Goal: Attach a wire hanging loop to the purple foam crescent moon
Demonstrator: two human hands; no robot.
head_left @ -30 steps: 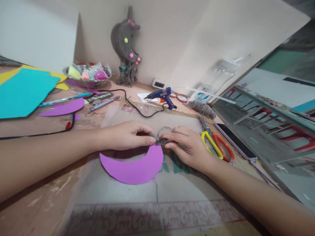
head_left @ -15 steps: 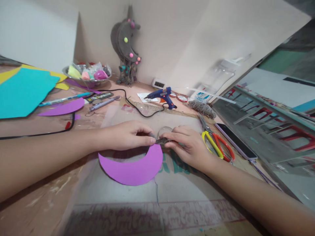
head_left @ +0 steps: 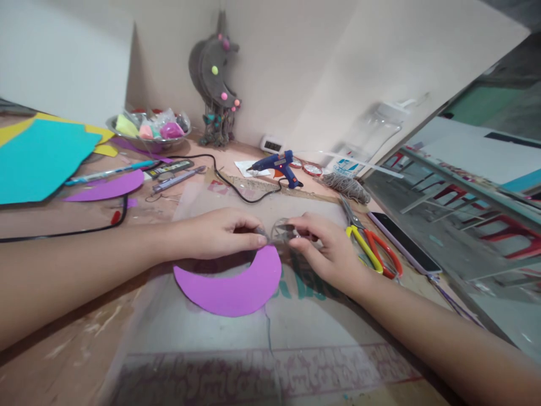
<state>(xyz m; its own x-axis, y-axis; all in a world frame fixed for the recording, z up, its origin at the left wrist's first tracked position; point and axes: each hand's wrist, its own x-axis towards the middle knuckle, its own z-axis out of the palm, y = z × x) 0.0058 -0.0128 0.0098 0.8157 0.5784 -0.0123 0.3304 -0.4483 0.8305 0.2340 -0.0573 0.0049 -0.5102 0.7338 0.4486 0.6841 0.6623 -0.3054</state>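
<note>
A purple crescent cutout [head_left: 236, 293] lies with its right tip under the pinched thumb and fingers of my left hand [head_left: 220, 234]. A bit of something grey shows at those fingertips. Just to the right, my right hand [head_left: 325, 242] is closed on a small dark clip-like thing [head_left: 289, 230], its pronged end pointing left and apart from the crescent. Behind the two hands, a thin round ring [head_left: 279, 221] is partly visible. Orange-and-yellow-handled scissors [head_left: 372, 242] lie right of my right hand.
A blue glue gun [head_left: 274, 163] with a black cord stands behind the hands. Grey yarn [head_left: 346, 187] and a phone [head_left: 403, 242] are to the right. Farther left are a metal bowl [head_left: 147, 139], turquoise sheet [head_left: 42, 160] and pens. A grey moon ornament [head_left: 215, 73] hangs on the wall.
My right hand has drawn slightly away from the crescent's tip, with the dark clip-like thing now tilted and more visible. The crescent has shifted slightly right; my left hand keeps its pinch.
</note>
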